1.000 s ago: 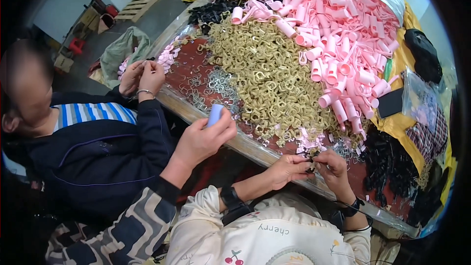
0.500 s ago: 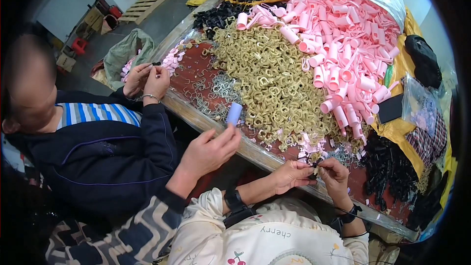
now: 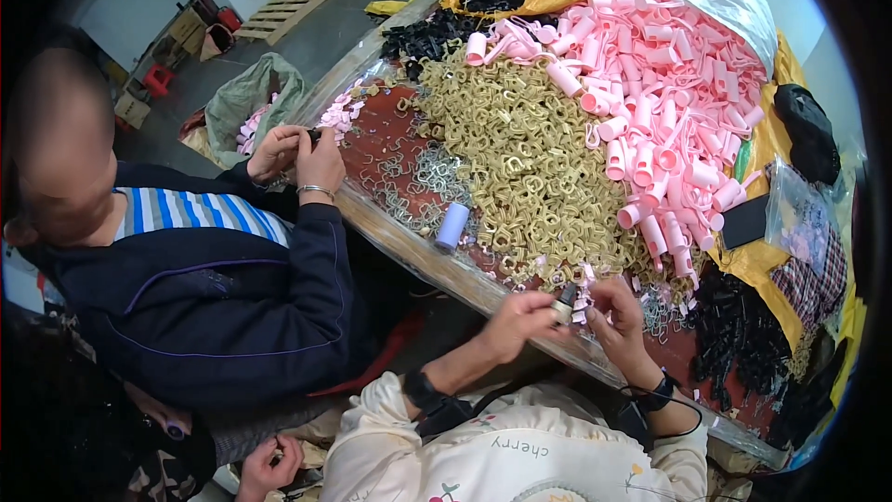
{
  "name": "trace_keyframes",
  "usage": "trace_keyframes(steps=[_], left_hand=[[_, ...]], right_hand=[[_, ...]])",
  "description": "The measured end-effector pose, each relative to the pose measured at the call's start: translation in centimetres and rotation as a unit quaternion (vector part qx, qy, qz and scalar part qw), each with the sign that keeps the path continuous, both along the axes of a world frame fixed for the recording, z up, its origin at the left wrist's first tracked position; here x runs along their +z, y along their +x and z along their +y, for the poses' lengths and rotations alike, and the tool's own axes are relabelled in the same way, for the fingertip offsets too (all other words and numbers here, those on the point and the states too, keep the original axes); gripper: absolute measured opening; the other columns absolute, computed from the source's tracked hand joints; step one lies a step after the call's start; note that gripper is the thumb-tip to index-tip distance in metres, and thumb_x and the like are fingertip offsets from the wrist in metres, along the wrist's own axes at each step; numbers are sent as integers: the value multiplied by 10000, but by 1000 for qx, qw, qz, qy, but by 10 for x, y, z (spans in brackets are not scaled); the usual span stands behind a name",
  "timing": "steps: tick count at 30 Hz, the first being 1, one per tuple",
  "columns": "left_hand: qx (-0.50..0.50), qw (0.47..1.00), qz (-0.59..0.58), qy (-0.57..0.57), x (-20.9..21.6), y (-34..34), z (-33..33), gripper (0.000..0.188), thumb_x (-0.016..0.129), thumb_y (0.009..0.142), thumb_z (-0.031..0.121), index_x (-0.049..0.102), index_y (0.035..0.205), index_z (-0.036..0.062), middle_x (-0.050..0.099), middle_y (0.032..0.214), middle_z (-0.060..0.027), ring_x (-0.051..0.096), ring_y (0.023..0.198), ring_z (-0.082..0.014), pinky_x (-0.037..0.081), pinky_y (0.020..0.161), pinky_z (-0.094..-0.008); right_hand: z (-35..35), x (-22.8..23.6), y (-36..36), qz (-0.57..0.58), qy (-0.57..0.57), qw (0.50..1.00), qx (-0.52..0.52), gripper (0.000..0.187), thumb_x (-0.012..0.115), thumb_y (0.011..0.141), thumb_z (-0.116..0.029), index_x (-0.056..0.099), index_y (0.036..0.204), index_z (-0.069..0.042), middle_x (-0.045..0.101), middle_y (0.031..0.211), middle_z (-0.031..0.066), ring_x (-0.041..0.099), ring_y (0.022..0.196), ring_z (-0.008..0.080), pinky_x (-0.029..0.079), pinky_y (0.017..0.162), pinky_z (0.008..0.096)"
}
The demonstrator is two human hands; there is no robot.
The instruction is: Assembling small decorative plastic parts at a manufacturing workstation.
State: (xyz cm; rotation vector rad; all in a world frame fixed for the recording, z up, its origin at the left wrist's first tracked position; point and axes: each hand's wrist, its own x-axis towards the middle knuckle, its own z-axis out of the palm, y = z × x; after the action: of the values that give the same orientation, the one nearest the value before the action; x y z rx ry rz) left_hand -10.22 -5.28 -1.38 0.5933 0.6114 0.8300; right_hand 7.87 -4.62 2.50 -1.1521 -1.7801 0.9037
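Over the near edge of the table, my left hand [image 3: 522,323] pinches a small black and beige plastic part [image 3: 563,305] between thumb and fingers. Just to its right is my right hand [image 3: 621,321], its fingers half curled and the thumb apart from them, with nothing visible in between. Small pale pink pieces [image 3: 583,277] lie scattered beyond both hands. Behind them spreads a big heap of beige plastic buckle-like rings [image 3: 520,158]. Grey metal wire clips [image 3: 662,314] lie past my right hand.
Pink plastic tubes with straps [image 3: 641,102] are heaped at the far right, black plastic parts [image 3: 729,335] at the right. A lavender cylinder [image 3: 452,226] stands near the wooden table edge [image 3: 409,251]. A co-worker [image 3: 223,297] sits left, handling a small dark part; another person's hand [image 3: 271,467] shows lower left.
My hands have separated, the black and beige part staying in my left hand. Another person's hand in a patterned sleeve has drawn back from near the lavender cylinder. The view has shifted slightly.
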Motion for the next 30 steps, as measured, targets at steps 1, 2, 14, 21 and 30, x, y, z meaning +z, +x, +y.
trace_keyframes(steps=[1,2,14,21,30], left_hand=[[60,997,36,38,-1,-15,3,208,492,805,85,534,958,-49,587,894,-103,599,763,-160,516,685,-247],[128,990,32,40,-2,-33,6,202,495,802,94,536,945,-43,591,878,-105,600,752,-161,517,671,-244],[481,872,52,78,-13,-103,40,180,479,824,109,535,948,-9,595,857,-82,588,732,-138,483,633,-216],[514,838,116,138,-14,-78,56,191,484,844,114,508,974,-24,557,849,-27,502,757,-68,414,666,-204],[492,859,103,94,-28,-34,59,280,496,845,123,428,1076,-20,545,782,-26,509,647,-73,427,574,-213]], right_hand=[[9,2,-3,-21,-6,999,33,221,614,717,-47,532,920,-15,494,829,71,466,699,132,370,613,223],[19,3,-7,-43,-13,997,67,232,611,715,-42,529,931,-17,495,852,83,474,713,143,374,621,225],[123,-35,-150,-354,310,864,180,406,586,671,-135,479,1058,-75,504,953,82,434,965,269,338,807,376],[106,-11,-130,-276,137,911,274,424,638,676,-199,489,1052,-73,507,897,78,499,841,264,392,729,338],[59,-7,-92,4,-27,993,115,349,676,680,-160,521,969,-41,515,814,67,533,737,193,435,638,303]])
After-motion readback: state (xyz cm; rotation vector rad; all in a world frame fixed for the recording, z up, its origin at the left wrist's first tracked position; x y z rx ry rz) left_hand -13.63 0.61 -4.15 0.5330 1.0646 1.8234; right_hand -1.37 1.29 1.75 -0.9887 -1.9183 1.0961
